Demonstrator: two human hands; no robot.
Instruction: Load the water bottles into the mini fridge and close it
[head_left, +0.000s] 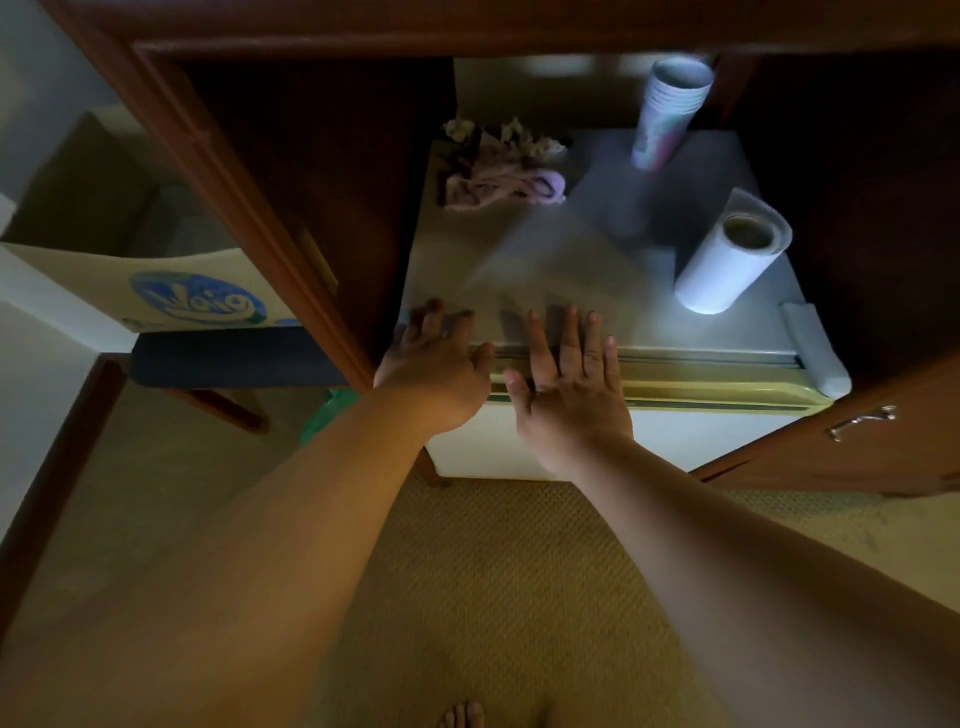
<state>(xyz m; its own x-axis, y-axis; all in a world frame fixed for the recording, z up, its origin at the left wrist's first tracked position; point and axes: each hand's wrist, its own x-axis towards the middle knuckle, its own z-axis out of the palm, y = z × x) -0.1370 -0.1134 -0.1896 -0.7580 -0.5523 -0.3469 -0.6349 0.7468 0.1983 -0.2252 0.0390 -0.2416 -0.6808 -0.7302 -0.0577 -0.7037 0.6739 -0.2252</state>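
Both hands flat on white mini fridge (597, 270): left hand (436, 364), right hand (566, 384), grip wide, holding nothing. Door apparently shut, though dim. Risk: jolting could topple white paper towel roll (727, 254) or stacked paper cups (670, 114).

Likely a bedroom: carpet (498, 571), wooden cabinet (249, 171), mini fridge (571, 249).

Dim room: dark wooden cabinet (249, 171), seemingly woven beige carpet (509, 571).
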